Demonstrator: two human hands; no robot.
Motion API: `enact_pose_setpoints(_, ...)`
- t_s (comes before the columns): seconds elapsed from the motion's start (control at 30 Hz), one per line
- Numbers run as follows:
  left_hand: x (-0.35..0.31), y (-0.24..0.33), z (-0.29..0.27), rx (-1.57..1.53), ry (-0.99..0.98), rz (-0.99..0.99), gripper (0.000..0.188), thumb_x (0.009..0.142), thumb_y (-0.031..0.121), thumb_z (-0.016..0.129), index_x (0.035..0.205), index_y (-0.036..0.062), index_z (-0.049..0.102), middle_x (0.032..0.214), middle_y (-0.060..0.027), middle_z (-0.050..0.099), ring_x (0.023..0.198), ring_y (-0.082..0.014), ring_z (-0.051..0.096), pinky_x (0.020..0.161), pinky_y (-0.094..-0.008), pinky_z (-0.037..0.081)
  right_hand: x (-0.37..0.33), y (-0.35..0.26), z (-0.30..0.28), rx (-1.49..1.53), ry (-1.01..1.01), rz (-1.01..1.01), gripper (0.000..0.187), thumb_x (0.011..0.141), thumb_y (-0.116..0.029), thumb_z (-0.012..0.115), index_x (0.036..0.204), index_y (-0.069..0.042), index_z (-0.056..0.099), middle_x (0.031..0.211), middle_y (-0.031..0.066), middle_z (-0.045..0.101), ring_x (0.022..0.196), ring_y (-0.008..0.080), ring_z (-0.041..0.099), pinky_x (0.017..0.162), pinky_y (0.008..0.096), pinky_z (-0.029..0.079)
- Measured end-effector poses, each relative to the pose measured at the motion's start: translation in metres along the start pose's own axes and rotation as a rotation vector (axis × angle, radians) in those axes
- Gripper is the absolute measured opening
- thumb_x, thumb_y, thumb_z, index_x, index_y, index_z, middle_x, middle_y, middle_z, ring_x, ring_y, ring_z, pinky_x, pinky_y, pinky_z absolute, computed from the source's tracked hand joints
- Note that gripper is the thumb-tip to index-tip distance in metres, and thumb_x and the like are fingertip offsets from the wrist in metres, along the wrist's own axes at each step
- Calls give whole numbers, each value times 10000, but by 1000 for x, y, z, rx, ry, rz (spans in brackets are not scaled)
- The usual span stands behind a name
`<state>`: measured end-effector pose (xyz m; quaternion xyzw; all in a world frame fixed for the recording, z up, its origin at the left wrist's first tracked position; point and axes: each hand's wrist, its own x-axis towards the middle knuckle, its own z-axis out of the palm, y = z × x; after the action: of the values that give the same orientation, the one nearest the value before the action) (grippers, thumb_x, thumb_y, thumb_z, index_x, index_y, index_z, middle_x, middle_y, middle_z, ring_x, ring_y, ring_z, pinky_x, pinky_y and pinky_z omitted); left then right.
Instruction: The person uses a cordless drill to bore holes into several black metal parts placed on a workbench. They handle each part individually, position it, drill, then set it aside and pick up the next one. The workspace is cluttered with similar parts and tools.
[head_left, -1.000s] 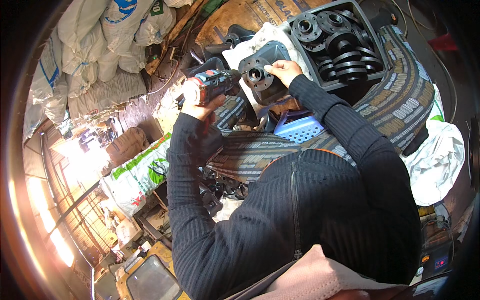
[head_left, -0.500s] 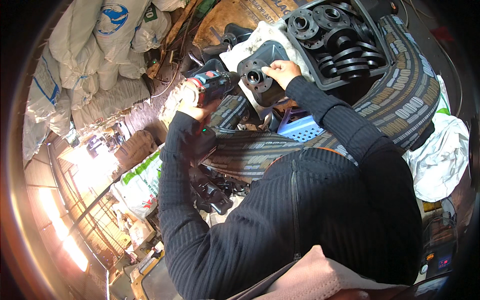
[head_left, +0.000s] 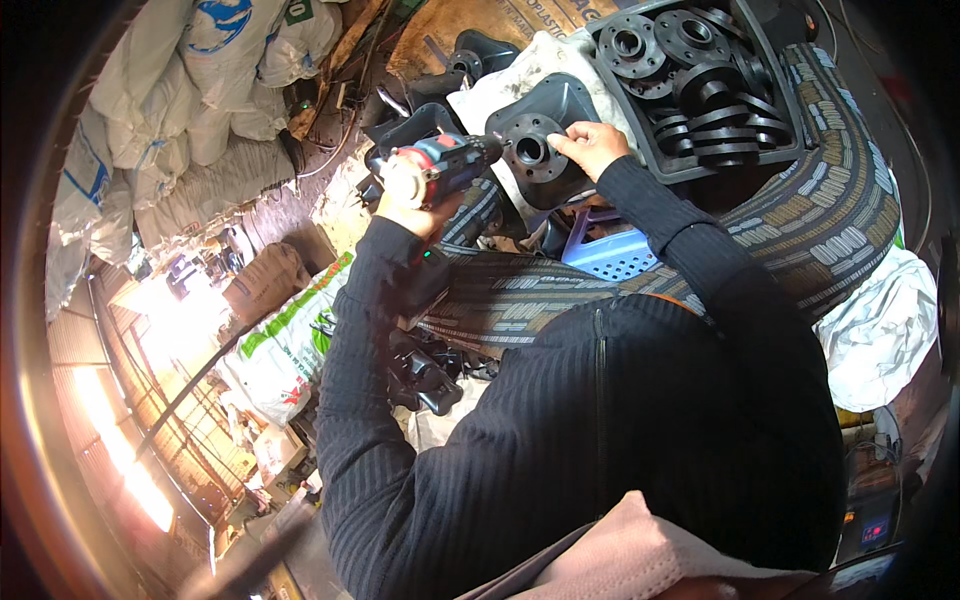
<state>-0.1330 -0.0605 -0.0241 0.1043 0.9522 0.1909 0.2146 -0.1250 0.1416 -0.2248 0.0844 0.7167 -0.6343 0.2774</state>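
Note:
My left hand (head_left: 412,213) is wrapped round the grip of a red and blue-grey cordless drill (head_left: 440,168). The drill's dark chuck points right, toward a black round flange (head_left: 530,150) with a central bore and a ring of holes. That flange sits on a black funnel-shaped part (head_left: 567,97), which rests on white cloth. My right hand (head_left: 592,150) pinches thumb and forefinger together at the flange's right rim, by one of its holes. Whatever is between those fingertips is too small to make out. The drill's tip comes close to the flange's left edge; whether they touch is unclear.
A grey crate (head_left: 640,165) of stacked black flanges stands at the far right. Below the flange is a blue perforated basket (head_left: 607,258). A patterned cushion (head_left: 840,190) curves round my lap. White sacks (head_left: 225,90) pile up at the far left, and more black parts (head_left: 485,50) lie behind.
The whole view has shifted slightly, so things appear a little further right. Against the flange, the drill and my right hand keep almost the same places.

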Motion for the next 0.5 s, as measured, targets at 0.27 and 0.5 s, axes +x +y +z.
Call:
enact_pose_setpoints(0.27,-43,6,15,-368,89,-268,477,733,163,714,1171,106,533,930,-56,617,690,-165,576,625,-305,482,14,11,1,-36,8,-113,428,738,-448,660,844,-33,652,707,80,622,661,166,580,632,293,456)
enact_pose_setpoints(0.5,-144,45,69,-23,-54,-388,581,718,194,688,1227,76,435,1071,-183,579,1004,-302,565,865,-366,449,28,62,-5,385,-113,-128,223,834,-209,576,924,-25,664,847,21,652,819,91,574,778,233,436)
